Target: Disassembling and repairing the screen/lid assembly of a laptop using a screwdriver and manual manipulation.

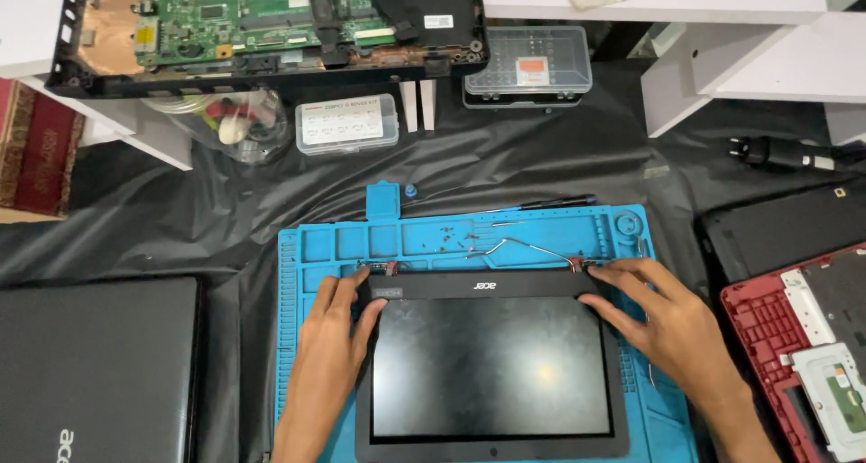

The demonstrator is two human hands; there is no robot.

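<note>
**Both hands pressed on the hinge edge of a laptop screen panel**

We see a black laptop screen panel point(492, 373) lying face up on a blue repair mat point(311, 246), its hinge edge turned away from the person and its camera edge nearest the body. Thin cables point(528, 245) curl out from that far edge across the mat's small compartments, where a few tiny screws point(458, 239) lie loose.

The left hand point(332, 332) comes in from below, forearm nearly upright in the view, palm down. Its fingers are spread slightly apart and bent over the panel's far left corner, fingertips touching the bezel beside the left hinge point(379, 266). It clamps nothing.

The right hand point(663, 323) enters from the lower right at a slant, palm down as well. Its fingers lie loosely apart, stretched toward the far right corner, with the fingertips resting on the bezel just beside the right hinge point(582, 264). It too presses rather than grips.

Around the mat, on black sheeting, we note a closed black laptop point(95, 368) to the left, a red laptop base point(767, 328) to the right, a clear parts box point(347, 123) and an opened laptop with its green circuit board point(234, 16) bared, well beyond the mat.
</note>
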